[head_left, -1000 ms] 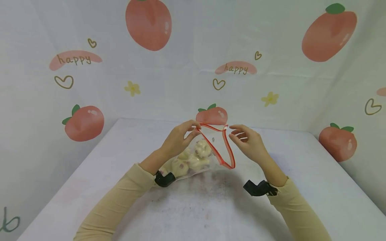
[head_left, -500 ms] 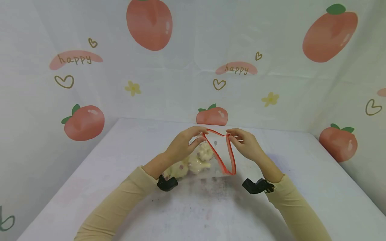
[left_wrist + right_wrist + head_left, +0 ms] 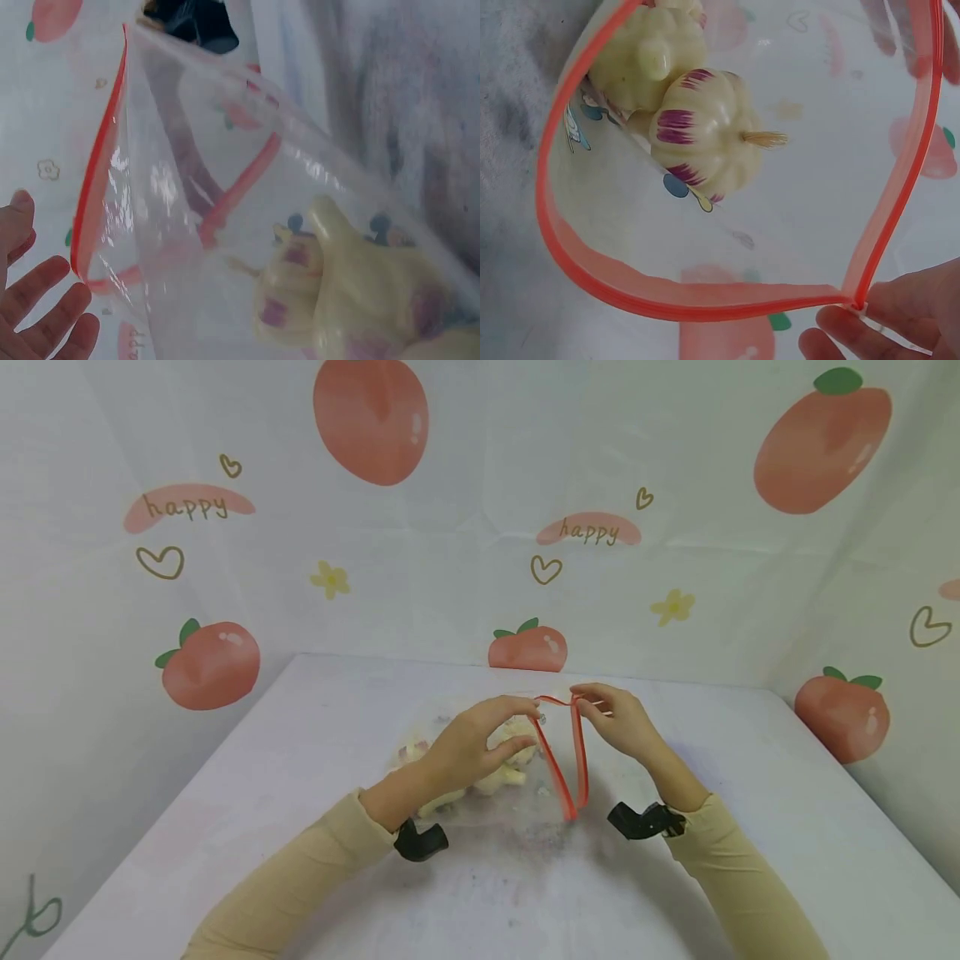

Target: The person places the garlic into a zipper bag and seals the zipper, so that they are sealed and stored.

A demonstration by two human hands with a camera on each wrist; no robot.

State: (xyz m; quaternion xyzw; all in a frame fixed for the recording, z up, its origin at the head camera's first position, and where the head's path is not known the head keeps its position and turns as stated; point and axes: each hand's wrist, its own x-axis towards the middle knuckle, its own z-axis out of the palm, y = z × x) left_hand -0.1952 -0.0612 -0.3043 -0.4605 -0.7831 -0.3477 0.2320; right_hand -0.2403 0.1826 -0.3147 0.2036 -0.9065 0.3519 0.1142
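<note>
A clear zip bag [image 3: 581, 764] with a red zip edge lies on its side mid-table, its mouth gaping toward the right. Inside it are several garlic bulbs [image 3: 705, 135], cream with purple streaks. My right hand [image 3: 618, 725] pinches the far corner of the mouth, by a small white slider [image 3: 853, 306], between thumb and fingers. At the upper left of the mouth, my left hand [image 3: 476, 745] reaches over the bag, fingertips right at the red edge. Its thumb stands apart from the fingers, as the left wrist view also shows. Part of the garlic is hidden behind the left hand.
The white table [image 3: 480, 902] carries faint stains and small dark specks near the bag. A white backdrop [image 3: 450, 568] printed with peaches, hearts and flowers rises behind and at both sides. A black strap [image 3: 420, 842] sits at each wrist.
My left hand has shifted right and downward, and the bag has sunk lower toward the table. My right hand, earlier just beside the bag's corner, now pinches it.
</note>
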